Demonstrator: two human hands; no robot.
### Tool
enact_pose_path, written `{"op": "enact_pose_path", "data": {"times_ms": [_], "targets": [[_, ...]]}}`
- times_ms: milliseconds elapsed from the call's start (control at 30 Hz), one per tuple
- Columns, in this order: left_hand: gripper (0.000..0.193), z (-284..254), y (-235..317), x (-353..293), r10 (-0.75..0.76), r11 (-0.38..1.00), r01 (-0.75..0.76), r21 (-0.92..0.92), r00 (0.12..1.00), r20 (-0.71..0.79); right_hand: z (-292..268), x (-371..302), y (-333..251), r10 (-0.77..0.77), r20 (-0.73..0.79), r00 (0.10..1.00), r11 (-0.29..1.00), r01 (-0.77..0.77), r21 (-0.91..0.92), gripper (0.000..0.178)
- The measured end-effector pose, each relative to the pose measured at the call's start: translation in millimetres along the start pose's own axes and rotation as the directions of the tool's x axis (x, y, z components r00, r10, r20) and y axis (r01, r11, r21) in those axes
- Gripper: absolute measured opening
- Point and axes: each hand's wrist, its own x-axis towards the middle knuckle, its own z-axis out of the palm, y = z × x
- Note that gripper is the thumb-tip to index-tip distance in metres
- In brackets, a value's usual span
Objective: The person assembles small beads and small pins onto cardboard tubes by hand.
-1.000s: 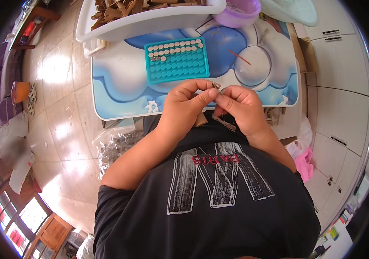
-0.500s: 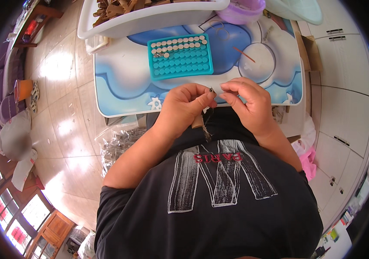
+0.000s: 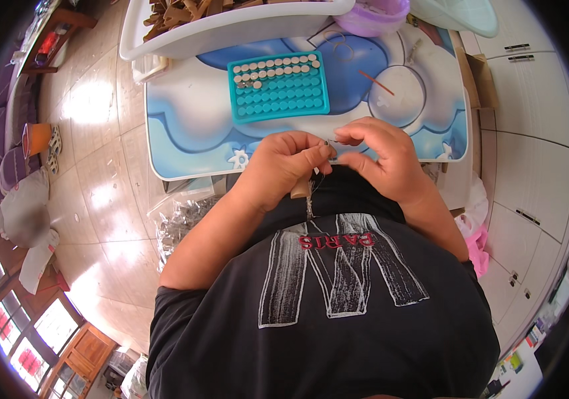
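Note:
My left hand (image 3: 291, 163) is closed, its thumb and forefinger pinching together near the table's front edge. A tan, stubby piece (image 3: 299, 190) sticks out below its fingers, with a bundle of fine pale threads (image 3: 310, 205) dangling beside it. At the fingertips shows a tiny dark bit, too small to name. My right hand (image 3: 384, 156) is just to the right, thumb and fingers apart, and I see nothing between them. Beyond both hands lies a turquoise tray (image 3: 281, 116) with rows of round knobs. Pale round discs (image 3: 278, 70) fill its far rows, with a few small silvery pieces beside one disc.
A white bin (image 3: 231, 30) of brown pieces stands at the far left of the table (image 3: 191, 156), a purple bowl (image 3: 371, 18) at its far right. An orange-brown stick (image 3: 376, 83) lies right of the tray. A clear bag (image 3: 184, 223) of grey pieces is by my left forearm.
My right thumb and fingers have spread further apart. The tan piece and its hanging threads have swung slightly left under my left hand.

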Motion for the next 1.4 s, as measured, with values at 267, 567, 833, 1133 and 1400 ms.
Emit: {"op": "enact_pose_path", "data": {"times_ms": [267, 567, 833, 1133, 1400], "targets": [[0.021, -4.5, -0.9, 0.1, -0.013, 0.999, 0.015, -0.04, 0.999, 0.051, -0.5, -4.5, -0.8, 0.052, 0.022, 0.998, 0.999, -0.052, 0.011, 0.042], [0.02, -5.2, -4.4, -1.4, -0.03, 0.999, 0.03, 0.012, 0.999, 0.032, -3.0, -5.2, 2.8, 0.099, 0.018, 0.995, 0.994, -0.1, 0.038, 0.035], [0.02, -1.4, -6.3, -0.4, 0.019, 0.989, -0.024, 0.145, 0.999, 0.03, -3.6, -2.2, 4.4, 0.108, 0.063, 0.992, 0.986, -0.115, 0.122, 0.012], [0.023, 4.5, -8.5, -15.4, 0.176, 0.94, -0.184, 0.287, 0.983, 0.051, 4.0, 2.9, 6.2, -0.041, -0.272, 0.962, 0.994, 0.011, -0.11, 0.011], [0.014, 11.4, -11.6, -20.9, 0.105, 0.883, -0.168, 0.439, 0.981, 0.164, 11.8, 3.6, 11.4, -0.121, -0.397, 0.91, 0.983, 0.054, -0.176, 0.009]]}}
